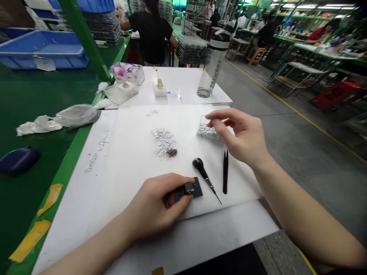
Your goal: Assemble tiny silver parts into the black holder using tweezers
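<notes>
My left hand [156, 204] rests on the white sheet [126, 164] with thumb and fingers closed on a small black part [190, 189]. My right hand [241, 133] hovers over a clear packet of small silver pieces [208, 133], thumb and forefinger pinched at its top edge; I cannot tell what, if anything, they hold. A black-handled screwdriver [204, 175] and black tweezers [225, 171] lie between the hands. A heap of tiny silver parts [163, 140] with a dark clump [171, 152] sits further back.
A clear bottle [212, 68], a floral tissue box [127, 72] and a small glue bottle [159, 86] stand on the far sheet. Crumpled plastic [76, 114] and a dark blue object [17, 160] lie on the green bench at left. A person in black works behind.
</notes>
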Tool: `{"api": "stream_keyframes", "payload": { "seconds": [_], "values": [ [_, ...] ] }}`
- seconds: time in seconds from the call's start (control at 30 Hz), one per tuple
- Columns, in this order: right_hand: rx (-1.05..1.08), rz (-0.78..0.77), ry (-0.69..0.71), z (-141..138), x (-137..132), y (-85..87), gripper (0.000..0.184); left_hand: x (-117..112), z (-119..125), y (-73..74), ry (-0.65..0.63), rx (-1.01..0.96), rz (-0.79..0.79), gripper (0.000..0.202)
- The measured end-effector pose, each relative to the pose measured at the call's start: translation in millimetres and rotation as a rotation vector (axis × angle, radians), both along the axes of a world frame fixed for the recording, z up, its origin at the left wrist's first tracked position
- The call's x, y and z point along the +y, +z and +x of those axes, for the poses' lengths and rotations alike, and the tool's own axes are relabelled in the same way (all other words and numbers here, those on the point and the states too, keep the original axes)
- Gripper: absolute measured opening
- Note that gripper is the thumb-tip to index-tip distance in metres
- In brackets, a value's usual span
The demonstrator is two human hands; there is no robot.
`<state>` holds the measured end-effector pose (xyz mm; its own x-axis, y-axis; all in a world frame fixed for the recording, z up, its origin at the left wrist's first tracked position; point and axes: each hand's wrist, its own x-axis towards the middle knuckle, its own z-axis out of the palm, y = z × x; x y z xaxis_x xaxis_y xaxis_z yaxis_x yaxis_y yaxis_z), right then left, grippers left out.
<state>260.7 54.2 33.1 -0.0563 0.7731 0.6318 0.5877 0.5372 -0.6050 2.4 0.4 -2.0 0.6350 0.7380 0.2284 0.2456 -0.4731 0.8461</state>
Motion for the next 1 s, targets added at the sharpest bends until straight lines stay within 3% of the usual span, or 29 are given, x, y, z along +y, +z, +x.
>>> {"api": "stream_keyframes", "payload": {
  "seconds": [0.1, 0.17, 0.33, 0.47, 0.6, 0.8, 0.97, 1.0],
  "values": [
    [-0.349, -0.217, 0.183, -28, 11, 4.3, 0.02, 1, 0, -0.1, -0.016, -0.031, -0.008, 0.03],
    [-0.541, -0.281, 0.202, -46, 28, 3.0, 0.023, 1, 0, -1.0, -0.027, -0.041, -0.013, 0.03],
    [-0.665, -0.334, 0.145, -81, 69, -3.1, 0.031, 2, 1, -4.2, -0.045, -0.054, -0.027, 0.029],
    [-0.715, -0.356, 0.161, -94, 80, -5.4, 0.016, 2, 0, -6.3, -0.052, -0.06, -0.037, 0.029],
    [-0.617, -0.337, 0.17, -93, 80, -6.9, 0.013, 2, 0, -7.8, -0.048, -0.065, -0.039, 0.027],
    [-0.27, -0.341, 0.215, -85, 75, -4.3, 0.008, 1, 0, -5.0, -0.046, -0.05, -0.04, 0.028],
    [0.004, -0.442, 0.276, -60, 36, 6.1, 0.021, 2, -1, -3.6, -0.024, -0.042, -0.04, 0.029],
    [0.142, -0.478, 0.32, -53, 24, 7.4, 0.022, 2, -1, -3.8, -0.021, -0.049, -0.039, 0.028]
  ]
}}
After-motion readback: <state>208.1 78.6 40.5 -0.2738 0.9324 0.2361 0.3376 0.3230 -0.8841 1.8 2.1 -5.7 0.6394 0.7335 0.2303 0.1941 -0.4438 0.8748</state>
